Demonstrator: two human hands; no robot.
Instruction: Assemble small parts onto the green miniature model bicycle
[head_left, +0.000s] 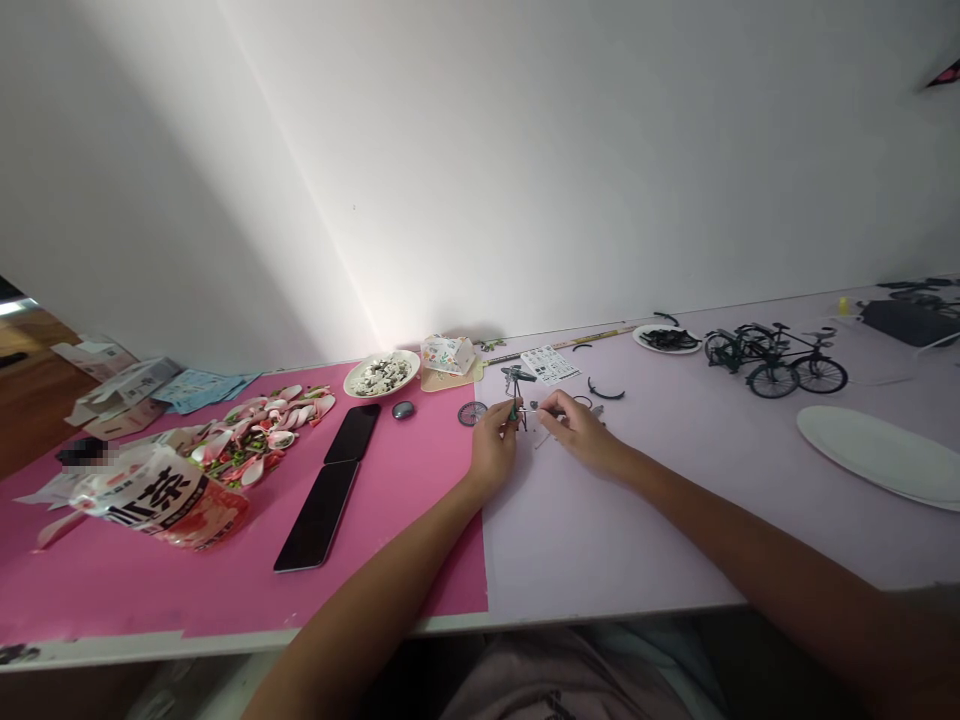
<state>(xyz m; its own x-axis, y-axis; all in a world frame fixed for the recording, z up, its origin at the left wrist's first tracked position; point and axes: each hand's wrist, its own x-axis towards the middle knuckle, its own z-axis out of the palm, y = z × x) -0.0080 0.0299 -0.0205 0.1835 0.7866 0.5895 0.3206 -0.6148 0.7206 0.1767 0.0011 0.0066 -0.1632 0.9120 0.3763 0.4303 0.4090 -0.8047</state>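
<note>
My left hand point(493, 448) is closed around a small dark model bicycle frame point(517, 376), which stands up above the fingers. Just to its right, my right hand point(576, 432) is closed in a pinch beside the frame. Whatever sits between those fingertips is too small and too far to name. A loose spoked model wheel point(472, 413) lies at the left of my left hand. Behind my right hand are a thin ring point(583, 401) and a curved black strip point(606, 393). A printed sheet point(551, 365) lies beyond both hands.
Assembled model bicycles point(776, 360) and a white oval plate point(885, 450) are on the right, with a plate of black parts point(667, 340) behind. Leftward lie a folding phone point(330, 490), a mouse point(403, 410), a plate of small pieces point(381, 375), and a plastic drink bottle point(161, 500).
</note>
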